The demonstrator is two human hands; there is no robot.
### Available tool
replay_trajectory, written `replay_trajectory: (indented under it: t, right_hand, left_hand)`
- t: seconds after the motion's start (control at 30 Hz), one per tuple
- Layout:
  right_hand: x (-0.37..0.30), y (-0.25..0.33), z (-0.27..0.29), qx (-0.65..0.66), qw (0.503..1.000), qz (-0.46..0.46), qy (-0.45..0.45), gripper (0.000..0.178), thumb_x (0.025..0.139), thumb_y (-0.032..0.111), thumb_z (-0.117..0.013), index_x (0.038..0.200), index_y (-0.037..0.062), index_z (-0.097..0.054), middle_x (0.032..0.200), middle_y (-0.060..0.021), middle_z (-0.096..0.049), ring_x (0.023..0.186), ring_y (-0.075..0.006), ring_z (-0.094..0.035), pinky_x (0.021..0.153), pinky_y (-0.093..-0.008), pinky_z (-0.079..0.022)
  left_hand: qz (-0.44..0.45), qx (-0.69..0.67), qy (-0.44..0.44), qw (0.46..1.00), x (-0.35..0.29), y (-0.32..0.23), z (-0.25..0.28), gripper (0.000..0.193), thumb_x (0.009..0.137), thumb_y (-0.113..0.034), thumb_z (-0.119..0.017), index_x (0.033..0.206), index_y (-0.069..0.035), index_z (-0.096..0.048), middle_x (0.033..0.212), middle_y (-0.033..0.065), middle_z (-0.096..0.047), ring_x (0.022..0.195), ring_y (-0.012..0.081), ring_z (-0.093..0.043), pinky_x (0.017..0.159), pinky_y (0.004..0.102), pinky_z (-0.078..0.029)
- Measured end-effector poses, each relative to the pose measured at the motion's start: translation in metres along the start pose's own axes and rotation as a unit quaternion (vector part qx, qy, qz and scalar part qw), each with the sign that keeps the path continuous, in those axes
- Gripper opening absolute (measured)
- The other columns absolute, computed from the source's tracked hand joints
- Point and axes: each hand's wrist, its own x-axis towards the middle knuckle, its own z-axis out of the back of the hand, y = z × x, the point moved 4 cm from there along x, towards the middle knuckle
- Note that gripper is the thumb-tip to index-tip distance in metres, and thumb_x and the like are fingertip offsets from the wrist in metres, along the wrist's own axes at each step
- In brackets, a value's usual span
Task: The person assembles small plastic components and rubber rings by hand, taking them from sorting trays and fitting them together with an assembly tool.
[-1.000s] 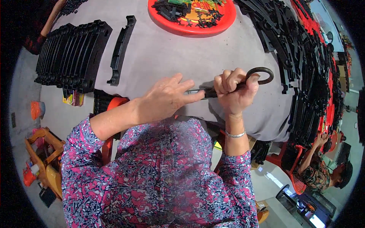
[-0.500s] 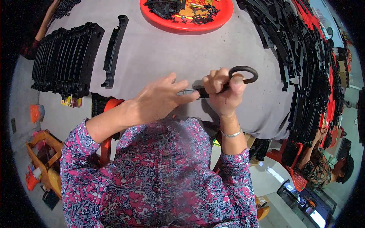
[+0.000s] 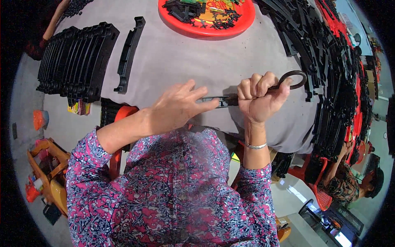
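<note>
My left hand (image 3: 176,106) is closed on one end of a narrow black plastic strip (image 3: 223,101) at the table's near edge, its fingers partly covering the piece. The strip reaches across toward my right hand (image 3: 261,101), which is wrapped in a fist around a tool with a black ring handle (image 3: 305,79). The ring sticks out past the thumb on the right. The rest of the tool is hidden in the fist, so its kind cannot be made out. Whether the tool touches the strip is unclear.
A single long black plastic part (image 3: 128,57) lies left of my hands, beside a row of similar parts (image 3: 78,61). A red round tray (image 3: 207,36) of small black pieces sits at the far side. Black strips (image 3: 325,82) pile up on the right, where another person (image 3: 349,177) sits.
My right hand and the ring-handled tool have moved right, away from my left hand, baring more of the black strip. My left hand has barely moved. The view has shifted slightly.
</note>
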Motion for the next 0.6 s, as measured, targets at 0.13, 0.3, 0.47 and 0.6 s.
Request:
replay_trajectory:
  t: [0.13, 0.3, 0.47, 0.6]
  right_hand:
    - [0.001, -0.005, -0.002, -0.014, 1.0, -0.005, 0.018, 0.066, 0.097, 0.065, -0.034, 0.059, 0.011, -0.031, 0.049, 0.0033, -0.023, 0.042, -0.0087, -0.014, 0.041, -0.0282, -0.013]
    - [-0.001, -0.007, -0.004, -0.033, 0.999, -0.006, 0.039, 0.064, 0.097, 0.064, -0.038, 0.06, 0.011, -0.033, 0.05, 0.0033, -0.025, 0.043, -0.0093, -0.016, 0.042, -0.0285, -0.015]
    - [-0.009, -0.008, -0.013, -0.06, 0.994, -0.011, 0.086, 0.06, 0.096, 0.057, -0.046, 0.061, 0.0103, -0.035, 0.053, 0.0027, -0.029, 0.047, -0.0103, -0.024, 0.045, -0.0285, -0.022]
    - [-0.011, -0.015, -0.011, -0.09, 0.996, 0.007, 0.027, 0.068, 0.092, 0.068, -0.042, 0.059, 0.0091, -0.034, 0.052, 0.0028, -0.026, 0.047, -0.0101, -0.016, 0.046, -0.0295, -0.018]
  left_hand:
    - [-0.01, 0.021, -0.025, 0.999, 0.001, 0.0, 0.0, 0.054, 0.077, -0.007, -0.058, 0.128, -0.024, -0.058, 0.092, 0.0061, -0.049, 0.083, 0.0268, -0.052, 0.068, 0.0387, -0.052]
    - [-0.007, 0.004, -0.01, 1.0, 0.0, 0.001, -0.002, 0.067, 0.062, -0.011, -0.077, 0.126, -0.02, -0.058, 0.11, 0.0062, -0.055, 0.093, 0.028, -0.055, 0.074, 0.0388, -0.053]
    - [-0.016, 0.019, -0.012, 1.0, 0.001, 0.002, -0.004, 0.057, 0.07, -0.011, -0.067, 0.125, -0.022, -0.056, 0.106, 0.0059, -0.053, 0.087, 0.0277, -0.053, 0.07, 0.0385, -0.051]
    - [-0.022, 0.017, -0.026, 0.999, 0.001, 0.002, -0.003, 0.06, 0.069, -0.011, -0.068, 0.126, -0.022, -0.054, 0.105, 0.0063, -0.052, 0.086, 0.028, -0.053, 0.07, 0.0393, -0.05]
